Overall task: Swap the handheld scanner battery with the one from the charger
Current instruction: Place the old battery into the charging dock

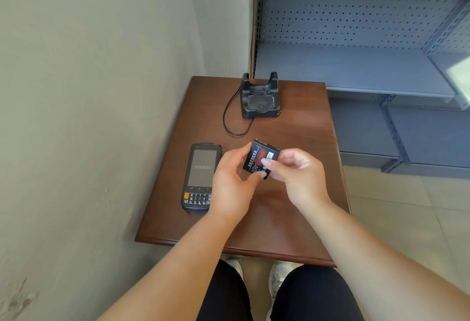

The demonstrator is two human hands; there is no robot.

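Above the middle of the brown table point(300, 158) I hold a black battery point(256, 154) with a red label between both hands. My left hand point(232, 180) grips its left edge and lower corner. My right hand point(292, 170) pinches its right side, thumb on the label. The handheld scanner point(201, 175) lies face up at the table's left, its screen lit with the word android. The black charger cradle point(259, 99) stands at the table's far edge; its scanner dock is empty, and a dark flat panel lies low in its front.
A black cable point(230, 119) loops from the cradle across the table's left. A wall runs close along the left. Grey metal shelving point(356, 66) stands behind and to the right of the table. My legs and shoes show below the front edge.
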